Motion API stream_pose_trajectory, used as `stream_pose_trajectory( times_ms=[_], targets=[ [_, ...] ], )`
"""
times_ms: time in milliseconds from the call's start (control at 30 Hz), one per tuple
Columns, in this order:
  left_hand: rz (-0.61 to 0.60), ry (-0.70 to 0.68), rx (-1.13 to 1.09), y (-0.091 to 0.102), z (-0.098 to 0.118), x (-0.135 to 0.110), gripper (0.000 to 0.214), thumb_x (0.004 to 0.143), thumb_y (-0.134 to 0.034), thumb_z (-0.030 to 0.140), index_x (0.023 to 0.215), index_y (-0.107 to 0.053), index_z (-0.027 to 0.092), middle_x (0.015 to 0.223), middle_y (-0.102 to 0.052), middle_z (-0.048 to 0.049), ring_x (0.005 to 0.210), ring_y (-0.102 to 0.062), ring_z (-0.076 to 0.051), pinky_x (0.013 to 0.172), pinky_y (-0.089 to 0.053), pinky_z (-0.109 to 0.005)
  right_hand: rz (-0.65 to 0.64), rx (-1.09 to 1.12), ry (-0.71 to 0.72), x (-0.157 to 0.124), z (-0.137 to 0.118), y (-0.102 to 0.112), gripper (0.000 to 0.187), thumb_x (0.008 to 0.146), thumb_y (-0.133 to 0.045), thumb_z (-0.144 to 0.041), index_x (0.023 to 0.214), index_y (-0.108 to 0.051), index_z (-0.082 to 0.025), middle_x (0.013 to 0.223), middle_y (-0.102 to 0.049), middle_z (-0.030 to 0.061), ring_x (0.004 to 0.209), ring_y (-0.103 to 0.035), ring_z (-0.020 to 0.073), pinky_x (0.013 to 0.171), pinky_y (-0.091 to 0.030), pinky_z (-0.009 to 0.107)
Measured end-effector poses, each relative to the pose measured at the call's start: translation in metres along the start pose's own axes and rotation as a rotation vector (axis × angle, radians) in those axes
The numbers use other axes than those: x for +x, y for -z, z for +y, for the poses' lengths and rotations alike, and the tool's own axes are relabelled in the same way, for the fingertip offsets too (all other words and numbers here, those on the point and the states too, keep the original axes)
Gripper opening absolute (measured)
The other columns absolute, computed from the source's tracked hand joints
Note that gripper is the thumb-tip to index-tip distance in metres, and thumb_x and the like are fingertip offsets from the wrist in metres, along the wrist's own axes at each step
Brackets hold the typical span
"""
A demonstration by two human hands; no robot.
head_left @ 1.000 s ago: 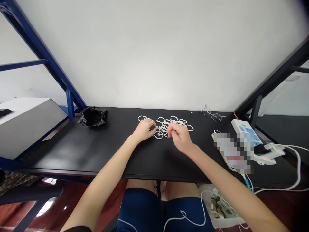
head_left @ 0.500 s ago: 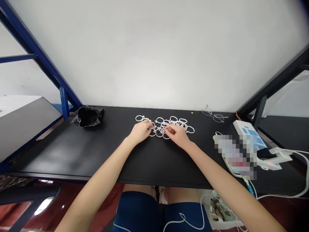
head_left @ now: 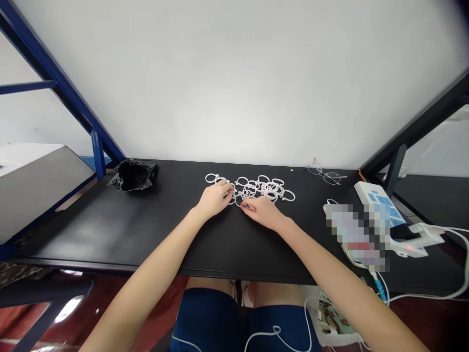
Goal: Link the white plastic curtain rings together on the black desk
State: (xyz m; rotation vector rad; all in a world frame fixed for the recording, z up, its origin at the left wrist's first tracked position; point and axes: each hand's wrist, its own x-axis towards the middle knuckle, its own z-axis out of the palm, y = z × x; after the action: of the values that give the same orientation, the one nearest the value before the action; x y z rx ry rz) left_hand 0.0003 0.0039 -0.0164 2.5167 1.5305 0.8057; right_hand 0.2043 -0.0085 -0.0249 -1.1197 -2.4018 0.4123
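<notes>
Thin white rings [head_left: 270,187], each with a small knob, lie in a loose, overlapping cluster on the black table [head_left: 176,230]. My left hand [head_left: 215,199] is at the cluster's left end, fingers bent and closed on a white ring that they partly cover. At the near edge of the cluster, my right hand [head_left: 266,212] pinches another white ring with thumb and fingertips. Only part of that ring shows. One separate ring [head_left: 211,178] lies beyond my left hand, near the wall.
An open black plastic bag [head_left: 134,176] stands at the back left. Eyeglasses [head_left: 324,174] lie at the back right. Further right are a phone [head_left: 355,239], blurred out, and a white power strip [head_left: 379,200] with cables. Blue posts [head_left: 97,154] flank the left side.
My right hand has moved left and nearer to me, from the middle of the rings to their near edge. My left hand has stayed almost in place.
</notes>
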Motion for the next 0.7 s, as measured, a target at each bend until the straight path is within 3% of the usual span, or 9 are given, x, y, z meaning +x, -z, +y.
stream_pose_trajectory(
  times_ms=[167,300,367,500,600,700],
  targets=[
    [0.157,0.086,-0.189,-0.002,0.004,0.0,0.019,0.091,-0.05,0.03,0.106,-0.059,0.021,0.09,-0.063,-0.0007,0.057,-0.05,-0.008,0.058,-0.04,-0.024,0.097,0.11,0.008,-0.001,0.0,-0.002,0.012,0.088,-0.056,-0.022,0.082,-0.066,-0.018,0.047,-0.034,-0.0082,0.044,-0.034,0.0078,0.054,-0.031,0.023],
    [0.242,0.175,-0.598,-0.004,0.008,0.002,0.051,0.087,-0.059,0.042,0.13,-0.04,0.021,0.106,-0.062,-0.0045,0.054,-0.046,-0.005,0.051,-0.04,-0.02,0.262,0.256,-0.036,-0.003,-0.003,-0.002,0.017,0.094,-0.048,-0.032,0.087,-0.057,-0.02,0.047,-0.031,-0.0094,0.042,-0.031,0.0087,0.053,-0.032,0.023],
    [0.171,0.187,-0.825,-0.007,0.012,0.003,0.056,0.087,-0.058,0.046,0.133,-0.037,0.021,0.118,-0.057,-0.0094,0.063,-0.053,-0.006,0.049,-0.042,-0.018,0.309,0.314,-0.053,-0.004,-0.005,-0.003,0.017,0.097,-0.043,-0.035,0.09,-0.05,-0.021,0.048,-0.036,-0.0091,0.042,-0.032,0.0092,0.05,-0.029,0.024],
    [-0.084,0.22,-1.131,-0.014,0.026,0.0,0.063,0.088,-0.051,0.054,0.137,-0.032,0.02,0.128,-0.049,-0.0164,0.085,-0.062,-0.017,0.047,-0.05,-0.021,0.357,0.357,-0.035,-0.005,-0.006,-0.006,0.014,0.098,-0.042,-0.035,0.093,-0.044,-0.022,0.05,-0.04,-0.0088,0.042,-0.034,0.0096,0.048,-0.027,0.024],
    [-0.198,0.192,-1.245,-0.018,0.039,-0.005,0.065,0.091,-0.044,0.056,0.142,-0.025,0.021,0.124,-0.051,-0.0161,0.097,-0.061,-0.023,0.052,-0.056,-0.025,0.359,0.386,-0.008,-0.006,-0.007,-0.008,0.015,0.098,-0.041,-0.036,0.095,-0.045,-0.022,0.051,-0.043,-0.0082,0.042,-0.037,0.0097,0.049,-0.029,0.024],
    [-0.226,0.174,-1.282,-0.02,0.048,-0.009,0.061,0.091,-0.043,0.057,0.139,-0.028,0.021,0.112,-0.056,-0.0127,0.098,-0.061,-0.023,0.055,-0.057,-0.026,0.32,0.402,0.014,-0.007,-0.009,-0.009,0.016,0.098,-0.041,-0.036,0.094,-0.047,-0.022,0.051,-0.043,-0.0078,0.042,-0.037,0.0097,0.047,-0.029,0.023]
  ],
)
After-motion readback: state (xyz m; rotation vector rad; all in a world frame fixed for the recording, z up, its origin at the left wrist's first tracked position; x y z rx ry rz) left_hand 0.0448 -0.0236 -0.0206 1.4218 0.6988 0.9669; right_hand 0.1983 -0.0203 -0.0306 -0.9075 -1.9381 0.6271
